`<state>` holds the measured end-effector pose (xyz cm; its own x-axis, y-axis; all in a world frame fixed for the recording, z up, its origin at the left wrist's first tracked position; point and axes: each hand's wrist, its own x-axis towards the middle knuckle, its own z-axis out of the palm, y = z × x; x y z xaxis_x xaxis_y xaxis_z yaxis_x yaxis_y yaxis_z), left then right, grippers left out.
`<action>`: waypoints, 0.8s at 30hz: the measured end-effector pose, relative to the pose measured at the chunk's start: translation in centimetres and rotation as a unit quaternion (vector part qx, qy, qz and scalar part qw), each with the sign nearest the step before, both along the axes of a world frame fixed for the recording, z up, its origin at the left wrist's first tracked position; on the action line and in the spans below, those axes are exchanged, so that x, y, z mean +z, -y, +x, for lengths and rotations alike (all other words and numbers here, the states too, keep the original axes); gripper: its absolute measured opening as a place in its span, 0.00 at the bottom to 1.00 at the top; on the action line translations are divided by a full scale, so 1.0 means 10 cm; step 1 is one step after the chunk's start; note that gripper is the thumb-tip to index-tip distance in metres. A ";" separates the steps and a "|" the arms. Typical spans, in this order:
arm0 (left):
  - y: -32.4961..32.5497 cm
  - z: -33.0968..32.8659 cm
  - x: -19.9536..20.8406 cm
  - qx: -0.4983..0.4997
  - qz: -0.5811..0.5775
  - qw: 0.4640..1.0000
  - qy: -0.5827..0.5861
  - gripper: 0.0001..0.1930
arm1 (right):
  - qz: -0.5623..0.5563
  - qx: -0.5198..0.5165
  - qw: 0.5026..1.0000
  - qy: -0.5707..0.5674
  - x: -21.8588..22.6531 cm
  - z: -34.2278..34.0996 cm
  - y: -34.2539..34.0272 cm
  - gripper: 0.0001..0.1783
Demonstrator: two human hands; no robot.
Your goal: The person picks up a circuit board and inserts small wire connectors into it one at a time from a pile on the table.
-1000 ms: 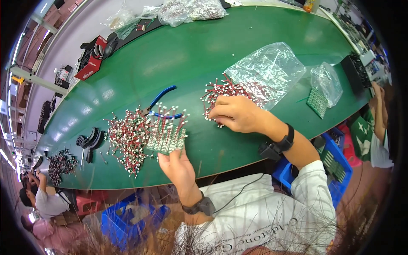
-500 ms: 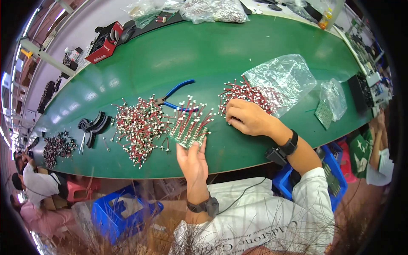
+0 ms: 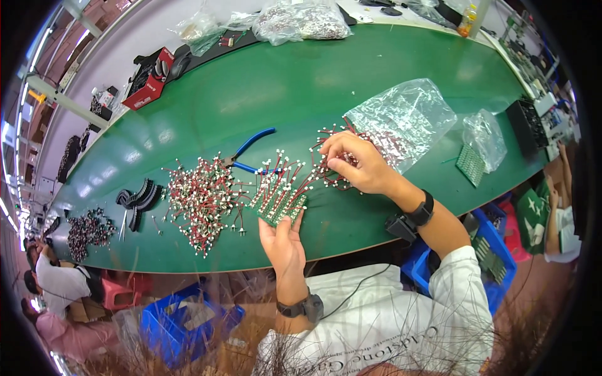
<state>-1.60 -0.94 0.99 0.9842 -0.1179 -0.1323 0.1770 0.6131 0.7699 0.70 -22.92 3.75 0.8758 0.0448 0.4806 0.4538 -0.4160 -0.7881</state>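
Note:
My left hand (image 3: 285,250) grips the near edge of a green circuit board panel (image 3: 280,205), thumb on top. Rows of short red wires with white plug ends stand up from the panel. My right hand (image 3: 359,164) is over a pile of red wire leads with white connectors (image 3: 326,174), thumb and fingertips drawn together. Whatever is between those fingertips is too small to make out. This pile spills from the mouth of a clear plastic bag (image 3: 417,116). Left of the panel lies a larger heap of similar leads (image 3: 204,203).
Blue-handled pliers (image 3: 254,139) lie behind the panel. Further left are black curved strips (image 3: 139,197), tweezers (image 3: 123,225) and a heap of small dark parts (image 3: 91,233). Another green panel (image 3: 470,165) lies at the right beside a black box (image 3: 527,125). Blue bins (image 3: 182,319) stand below the table edge.
The view has shifted a little. My right hand has risen slightly from the wire pile, its fingertips more curled together. My left hand keeps its hold on the panel.

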 end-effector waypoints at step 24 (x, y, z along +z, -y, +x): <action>0.28 0.01 -0.01 0.026 0.066 0.996 0.049 0.26 | -0.043 -0.005 0.999 0.003 0.12 -0.20 -0.13 0.02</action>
